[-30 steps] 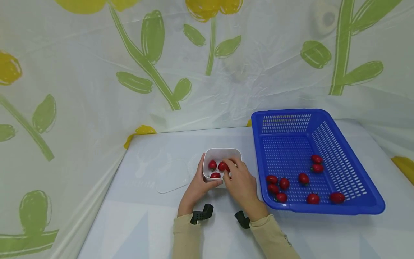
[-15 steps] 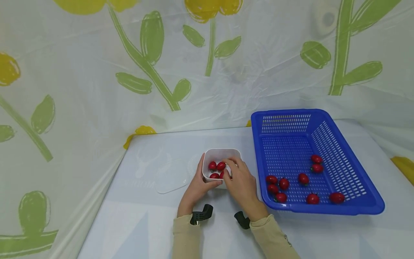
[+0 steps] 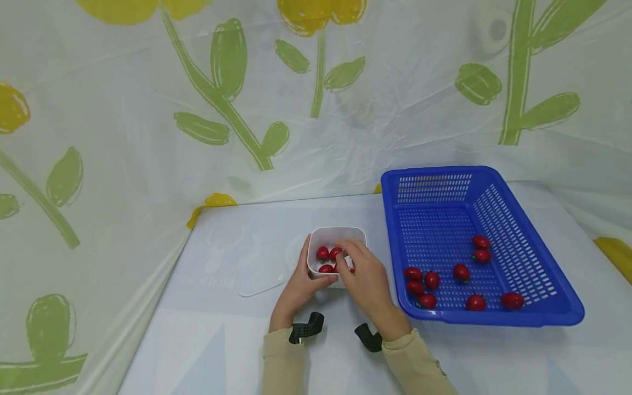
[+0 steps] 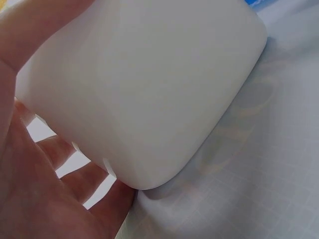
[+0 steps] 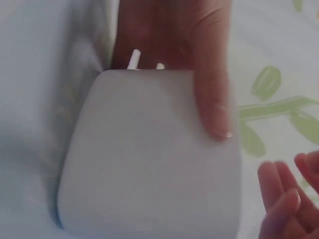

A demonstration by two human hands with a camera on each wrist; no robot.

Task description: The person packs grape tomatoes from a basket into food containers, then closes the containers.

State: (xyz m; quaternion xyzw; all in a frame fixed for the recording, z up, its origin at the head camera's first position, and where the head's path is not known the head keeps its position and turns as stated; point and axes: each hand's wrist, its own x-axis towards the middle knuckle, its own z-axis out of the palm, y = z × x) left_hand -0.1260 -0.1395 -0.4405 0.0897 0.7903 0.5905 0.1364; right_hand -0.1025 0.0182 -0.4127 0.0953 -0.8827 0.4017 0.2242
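A white square container [image 3: 340, 235] stands on the table in the head view, with several red cherry tomatoes [image 3: 322, 253] inside. My left hand [image 3: 301, 286] grips its left side. The left wrist view shows fingers spread under one edge of the container's smooth wall [image 4: 159, 94] and the thumb over its upper part. My right hand [image 3: 366, 280] hovers over the container's right side, partly covering the tomatoes there. In the right wrist view, my right fingers [image 5: 271, 184] are loosely bent with nothing between them, beside the container [image 5: 149, 159].
To the right stands a blue perforated basket [image 3: 388, 230] with several cherry tomatoes [image 3: 461, 272] scattered in its bottom. A clear flat lid [image 3: 261, 277] lies left of the container. A flower-printed sheet [image 3: 345, 148] hangs behind the table.
A tomato held by my right fingers a second ago now lies low in the container, and the fingers have let go and lifted slightly. The left hand keeps its grip.
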